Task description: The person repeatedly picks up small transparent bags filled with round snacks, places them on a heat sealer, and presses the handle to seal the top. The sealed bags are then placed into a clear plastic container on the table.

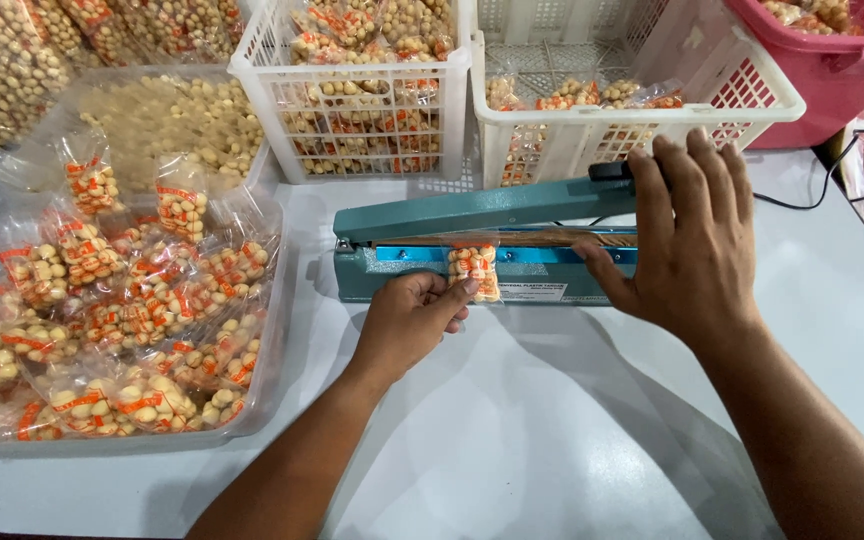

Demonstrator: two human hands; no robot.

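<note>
Between the thumb and curled fingers of the left hand (414,312) sits a small clear packet of pale round snacks (475,270), pinched by its lower part so that its open top reaches into the mouth of the teal heat sealer (472,245). Held low like this, the fingers stay out of the sealing line while the packet hangs straight against the blue strip along the sealer's front. The right hand (687,235) lies palm down with fingers spread flat over the far end of the sealer's lever arm (482,207), near its black knob, closed on nothing; pressing at that end, far from the hinge at the left, gives the most leverage. The arm looks lowered nearly onto the base, with the packet's top caught between them, though whether it is fully clamped cannot be told.

Left of the sealer, on the white surface (552,440), a shallow clear tray (270,370) holds a heap of like packets with orange print, within easy reach of the left hand. Behind the sealer stand two white plastic baskets (352,120) (632,130), both holding more packets, the right one only thinly filled. A pink basket (832,70) sits at the far right, and large clear bags of loose snacks (162,115) lie at the far left. A black cord (802,205) runs off rightward behind the sealer.
</note>
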